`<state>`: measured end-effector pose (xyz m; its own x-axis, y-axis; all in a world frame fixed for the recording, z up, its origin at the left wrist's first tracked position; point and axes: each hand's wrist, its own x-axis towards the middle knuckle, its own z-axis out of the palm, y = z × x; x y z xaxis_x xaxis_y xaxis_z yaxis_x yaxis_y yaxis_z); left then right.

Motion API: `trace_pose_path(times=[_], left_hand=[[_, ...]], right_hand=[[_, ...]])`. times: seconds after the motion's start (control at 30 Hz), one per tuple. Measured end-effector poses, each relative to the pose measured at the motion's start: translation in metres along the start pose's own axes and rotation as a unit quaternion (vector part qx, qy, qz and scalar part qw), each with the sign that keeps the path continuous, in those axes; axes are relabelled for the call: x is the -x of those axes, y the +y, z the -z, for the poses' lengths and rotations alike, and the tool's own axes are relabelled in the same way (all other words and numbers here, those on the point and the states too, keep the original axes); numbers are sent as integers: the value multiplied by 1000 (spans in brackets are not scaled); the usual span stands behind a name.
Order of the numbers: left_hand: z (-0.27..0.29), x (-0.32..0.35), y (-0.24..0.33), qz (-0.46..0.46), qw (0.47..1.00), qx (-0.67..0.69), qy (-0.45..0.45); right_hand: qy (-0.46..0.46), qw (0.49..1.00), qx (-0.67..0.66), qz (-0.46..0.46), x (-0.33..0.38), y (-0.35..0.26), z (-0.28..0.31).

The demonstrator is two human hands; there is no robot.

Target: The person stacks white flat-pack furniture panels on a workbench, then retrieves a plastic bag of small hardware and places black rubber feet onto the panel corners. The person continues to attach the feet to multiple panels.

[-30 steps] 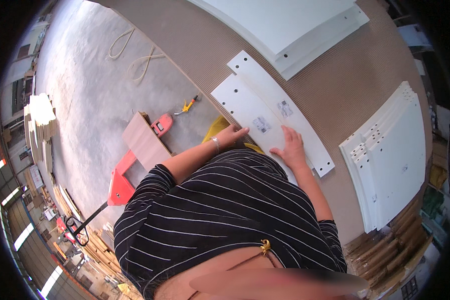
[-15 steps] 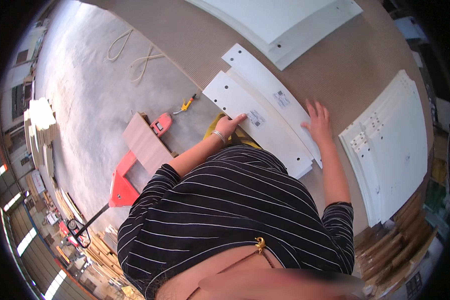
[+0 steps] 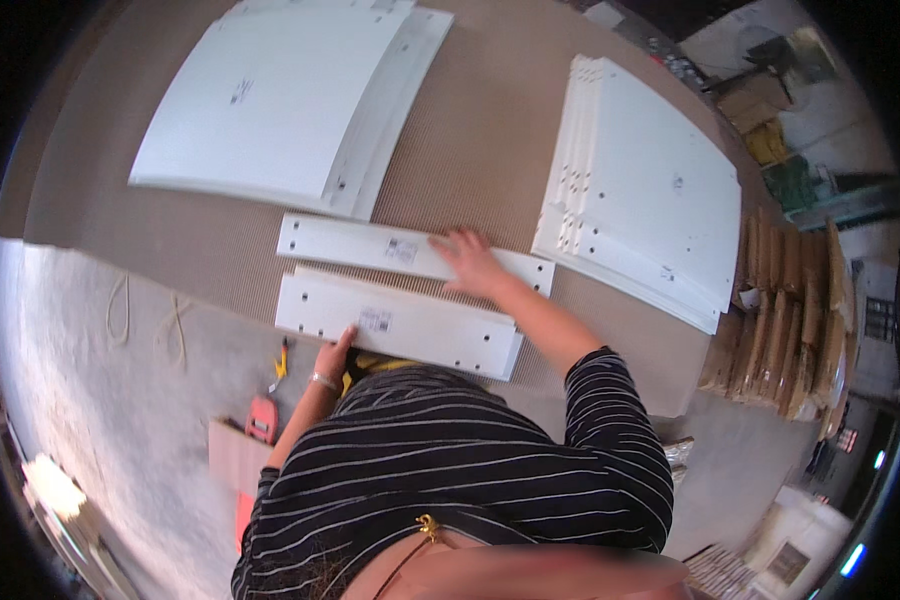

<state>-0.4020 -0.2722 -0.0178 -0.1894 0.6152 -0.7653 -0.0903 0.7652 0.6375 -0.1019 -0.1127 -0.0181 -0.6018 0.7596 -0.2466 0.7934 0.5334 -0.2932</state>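
Two long white boards with dark holes and small labels lie side by side on the ribbed brown tabletop. My left hand grips the front edge of the near white board, thumb on top and the other fingers hidden below. My right hand lies with spread fingers on the far, narrower white board, just right of its label. A strip of tabletop shows between the two boards. Under the near one, part of its stack sticks out at the right end.
Behind at the left is a stack of large white panels; another panel stack with holed edges stands to the right. Below the table's left edge are a yellow air gun, looped hose and red pallet jack. Wrapped brown packs stand beyond.
The view has swung to the right. The narrower board has shifted away from the near one, widening the gap. My right hand has come from its far edge onto its face.
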Motion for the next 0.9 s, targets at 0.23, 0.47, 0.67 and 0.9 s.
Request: trace_pose_path(times=[0.23,0.47,0.67,0.9], left_hand=[[17,-25,-11,-29,990,-118,-71],[86,-26,19,-34,972,-227,-44],[130,-45,82,-286,822,-481,104],[36,-29,181,-493,730,-464,-85]], right_hand=[[91,992,-74,-36,-13,-34,-4],[66,981,-137,-121,50,-33,25],[85,974,-133,-160,129,-31,40],[100,953,-62,-278,242,29,85]])
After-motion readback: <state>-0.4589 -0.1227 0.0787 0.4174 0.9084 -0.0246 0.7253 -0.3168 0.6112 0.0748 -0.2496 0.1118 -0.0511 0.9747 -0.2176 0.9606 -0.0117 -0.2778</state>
